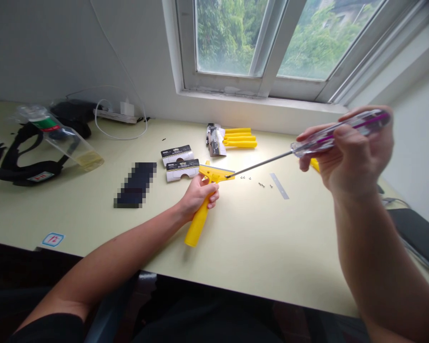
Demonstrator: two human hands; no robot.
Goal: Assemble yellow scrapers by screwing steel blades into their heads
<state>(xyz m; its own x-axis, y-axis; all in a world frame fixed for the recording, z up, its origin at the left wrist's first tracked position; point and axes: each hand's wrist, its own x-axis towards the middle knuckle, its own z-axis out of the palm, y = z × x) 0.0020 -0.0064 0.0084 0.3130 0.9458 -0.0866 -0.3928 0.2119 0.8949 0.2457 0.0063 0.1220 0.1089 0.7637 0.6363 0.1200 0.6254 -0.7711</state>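
Note:
My left hand [199, 193] is wrapped round the neck of a yellow scraper [197, 226], its handle pointing down towards me. A grey blade edge shows along the top of the scraper's head. In my right hand [357, 152] is a screwdriver [260, 163] with a clear and purple handle. Its long shaft slants down left, and the tip meets the right part of the scraper's head, at or very near a screw spot. Just right of the head lie small nuts [250, 178], several small screws [262, 185] and a loose flat metal blade [279, 186].
Two black-and-white card packages [182, 170] lie behind my left hand. Further back are several yellow handles [240, 138] with packaging. A blurred-out dark rectangle [136, 185], a tilted plastic bottle [73, 145] and a black headset strap [25, 176] are left. A dark flat device [418, 233] sits far right.

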